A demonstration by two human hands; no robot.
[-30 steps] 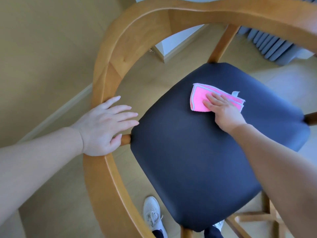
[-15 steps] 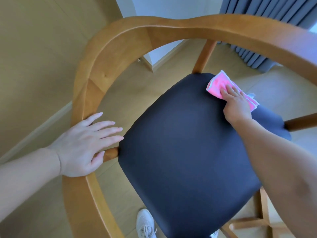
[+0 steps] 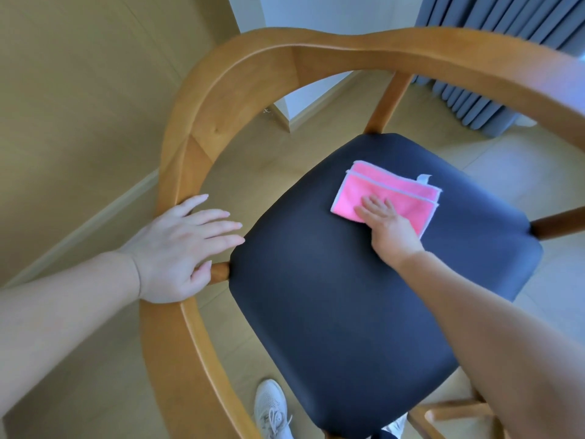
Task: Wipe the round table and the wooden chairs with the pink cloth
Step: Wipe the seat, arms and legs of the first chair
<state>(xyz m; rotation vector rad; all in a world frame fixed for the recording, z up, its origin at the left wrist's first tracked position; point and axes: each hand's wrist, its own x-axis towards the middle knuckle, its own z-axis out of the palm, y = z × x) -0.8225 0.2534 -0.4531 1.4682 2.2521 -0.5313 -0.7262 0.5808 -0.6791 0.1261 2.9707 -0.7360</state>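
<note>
Head view: wooden chair (image 3: 202, 128), dark seat (image 3: 332, 296)
Cloth: pink cloth (image 3: 389, 198) folded flat on seat's far half, long axis left-right
Right hand (image 3: 389, 226): fingers flat, pressing cloth
Left hand (image 3: 180, 248): fingers straight, resting on armrest

Smooth satin wooden chair frame (image 3: 202, 128), matt dark seat pad (image 3: 332, 296), and fuzzy pink cloth (image 3: 389, 191).

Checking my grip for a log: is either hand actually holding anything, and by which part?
Neither grips. The right hand presses flat on the pink cloth's near edge; the left hand rests open on the wooden chair's curved rail.
</note>
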